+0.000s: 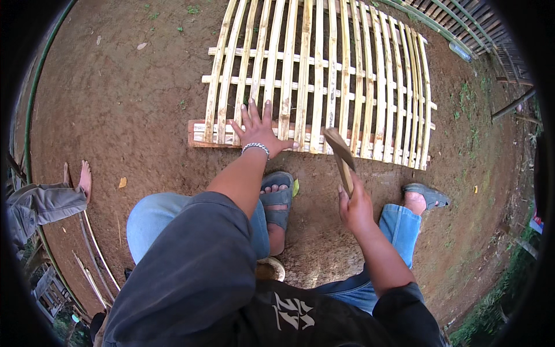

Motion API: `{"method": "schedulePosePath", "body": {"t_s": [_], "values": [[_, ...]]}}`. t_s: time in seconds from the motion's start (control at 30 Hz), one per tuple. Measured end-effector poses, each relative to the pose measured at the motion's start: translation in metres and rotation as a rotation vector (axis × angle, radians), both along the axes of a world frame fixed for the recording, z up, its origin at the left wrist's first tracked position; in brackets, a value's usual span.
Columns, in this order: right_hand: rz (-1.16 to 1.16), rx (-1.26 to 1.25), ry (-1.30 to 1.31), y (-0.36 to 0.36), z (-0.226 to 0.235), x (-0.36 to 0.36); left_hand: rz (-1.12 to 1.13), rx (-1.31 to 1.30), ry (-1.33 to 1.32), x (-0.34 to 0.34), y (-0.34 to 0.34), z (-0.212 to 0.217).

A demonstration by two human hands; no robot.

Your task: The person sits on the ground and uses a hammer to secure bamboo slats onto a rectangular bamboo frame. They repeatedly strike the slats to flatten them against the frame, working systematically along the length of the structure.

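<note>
A woven panel of pale bamboo slats (324, 75) lies flat on the dirt ahead of me. My left hand (259, 130), with a metal bracelet at the wrist, presses palm-down with fingers spread on the panel's near edge, over a reddish wooden block (196, 134) under the slats. My right hand (355, 205) grips the handle of a wooden mallet (341, 151), raised above the near edge of the panel. I squat in jeans and grey sandals (277, 202).
Another person's bare foot (84, 178) and grey trouser leg (40, 205) are at the left. Thin bamboo strips (95, 254) lie beside them. A bamboo fence (480, 26) runs along the upper right. Grass borders the right edge.
</note>
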State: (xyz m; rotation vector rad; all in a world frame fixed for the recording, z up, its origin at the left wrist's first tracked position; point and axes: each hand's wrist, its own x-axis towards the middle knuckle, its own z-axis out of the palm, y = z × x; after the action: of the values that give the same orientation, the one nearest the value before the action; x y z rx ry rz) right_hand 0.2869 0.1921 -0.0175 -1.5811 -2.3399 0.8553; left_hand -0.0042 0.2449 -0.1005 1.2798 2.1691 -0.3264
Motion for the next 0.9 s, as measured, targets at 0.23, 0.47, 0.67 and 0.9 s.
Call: {"method": "schedulePosePath", "body": {"t_s": [0.23, 0.47, 0.67, 0.9], "values": [[-0.078, -0.337, -0.329, 0.002, -0.028, 0.019, -0.004, 0.000, -0.012, 0.006, -0.001, 0.000], [-0.002, -0.418, -0.382, -0.009, -0.060, 0.043, -0.003, 0.005, -0.011, 0.005, 0.003, 0.003], [-0.223, -0.408, -0.268, -0.061, -0.054, 0.077, -0.013, 0.009, -0.002, 0.006, 0.001, -0.001], [-0.978, -0.748, 0.274, -0.101, -0.120, 0.111, -0.023, 0.007, 0.043, 0.009, 0.000, -0.006]]}}
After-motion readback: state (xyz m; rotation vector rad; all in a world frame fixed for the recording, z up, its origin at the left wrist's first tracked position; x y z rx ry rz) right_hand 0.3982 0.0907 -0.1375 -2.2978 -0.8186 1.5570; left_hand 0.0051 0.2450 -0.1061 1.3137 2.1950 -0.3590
